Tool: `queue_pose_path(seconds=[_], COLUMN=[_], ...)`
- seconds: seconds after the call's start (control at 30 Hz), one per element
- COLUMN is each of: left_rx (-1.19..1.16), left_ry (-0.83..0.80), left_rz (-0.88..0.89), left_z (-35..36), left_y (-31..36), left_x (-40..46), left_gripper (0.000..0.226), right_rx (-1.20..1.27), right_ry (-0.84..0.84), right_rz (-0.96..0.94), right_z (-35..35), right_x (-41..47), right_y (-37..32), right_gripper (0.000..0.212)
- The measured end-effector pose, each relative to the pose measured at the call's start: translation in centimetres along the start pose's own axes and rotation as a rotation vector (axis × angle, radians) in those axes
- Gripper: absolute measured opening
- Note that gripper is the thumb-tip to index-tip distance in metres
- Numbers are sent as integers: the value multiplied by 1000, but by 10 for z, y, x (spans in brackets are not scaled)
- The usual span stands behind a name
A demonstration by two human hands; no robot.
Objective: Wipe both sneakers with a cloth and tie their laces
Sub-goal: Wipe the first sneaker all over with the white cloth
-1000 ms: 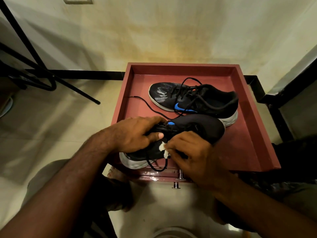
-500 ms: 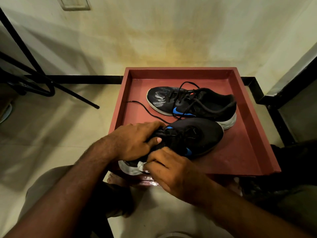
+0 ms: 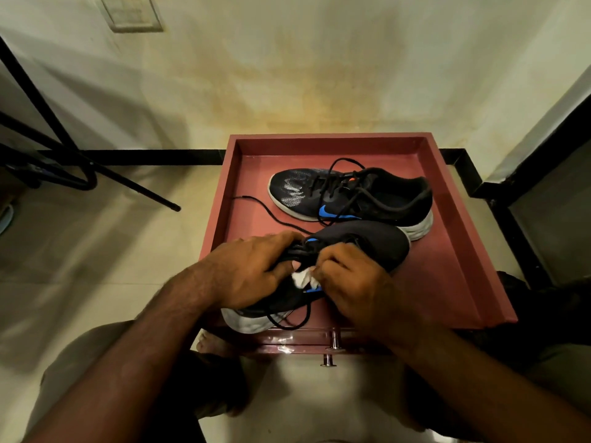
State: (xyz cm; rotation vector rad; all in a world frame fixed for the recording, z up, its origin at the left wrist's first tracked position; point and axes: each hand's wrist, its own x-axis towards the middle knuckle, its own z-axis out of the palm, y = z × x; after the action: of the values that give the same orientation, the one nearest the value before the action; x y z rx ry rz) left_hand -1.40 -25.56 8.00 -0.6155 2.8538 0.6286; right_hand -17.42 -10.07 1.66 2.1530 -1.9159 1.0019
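The left hand (image 3: 243, 273) is lying over the near sneaker (image 3: 367, 247), fingers curled across its laced top and thumb pressing in from the side, so it is gripping the shoe rather than resting flat on it. The right hand (image 3: 355, 282) is bunched just beside it, fingertips drawn together and pinching a small white cloth (image 3: 302, 278) against the side of the same shoe, close to the blue logo. Only a crumpled bit of the cloth is showing between the two hands; the rest is hidden under the fingers.

The near sneaker is sitting at the front edge of a dark red tray (image 3: 457, 219), tilted up on its side, its white sole (image 3: 246, 321) hanging slightly over the tray's front lip. A loop of black lace (image 3: 297, 324) is dangling loose below the hands.

The far sneaker (image 3: 351, 195) is resting upright on its sole deeper in the tray, toe pointing left, just behind the near one. Its laces are lying undone, one long end (image 3: 256, 206) trailing across the tray floor toward the left wall.

The tray is standing on a pale tiled floor (image 3: 96, 235) against a stained wall (image 3: 287, 75). Black metal legs (image 3: 105, 174) are slanting across the floor well off to the left.
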Motion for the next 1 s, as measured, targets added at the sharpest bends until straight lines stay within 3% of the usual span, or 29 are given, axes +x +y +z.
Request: queue_pose_path(seconds=[0.1, 0.27, 0.43, 0.53, 0.57, 0.63, 0.7, 0.87, 1.0], left_rx=[27, 44, -89, -180, -168, -103, -47, 262, 258], left_ry=[19, 4, 78, 28, -4, -64, 12, 253, 419], left_rz=[-2, 4, -26, -182, -246, -325, -334, -233, -134], left_z=[3, 2, -5, -10, -11, -7, -5, 3, 7], left_y=[2, 3, 2, -7, -7, -6, 3, 26, 39], left_x=[1, 4, -4, -11, -11, -9, -8, -11, -11], left_gripper=[45, 45, 55, 76, 76, 51, 35, 34, 36], right_rx=[32, 35, 84, 217, 226, 220, 230, 214, 194], right_ry=[52, -156, -7, 151, 202, 290, 354, 468, 482], right_rz=[23, -305, -16, 144, 171, 198, 237, 375, 429], right_z=[5, 16, -6, -30, -36, -41, -44, -60, -69], right_x=[-4, -8, -7, -5, -4, -2, 1, 9, 10], right_y=[-12, -39, 3, 6, 7, 11, 15, 19, 19], right_gripper=[6, 18, 19, 9, 8, 9, 11, 6, 6])
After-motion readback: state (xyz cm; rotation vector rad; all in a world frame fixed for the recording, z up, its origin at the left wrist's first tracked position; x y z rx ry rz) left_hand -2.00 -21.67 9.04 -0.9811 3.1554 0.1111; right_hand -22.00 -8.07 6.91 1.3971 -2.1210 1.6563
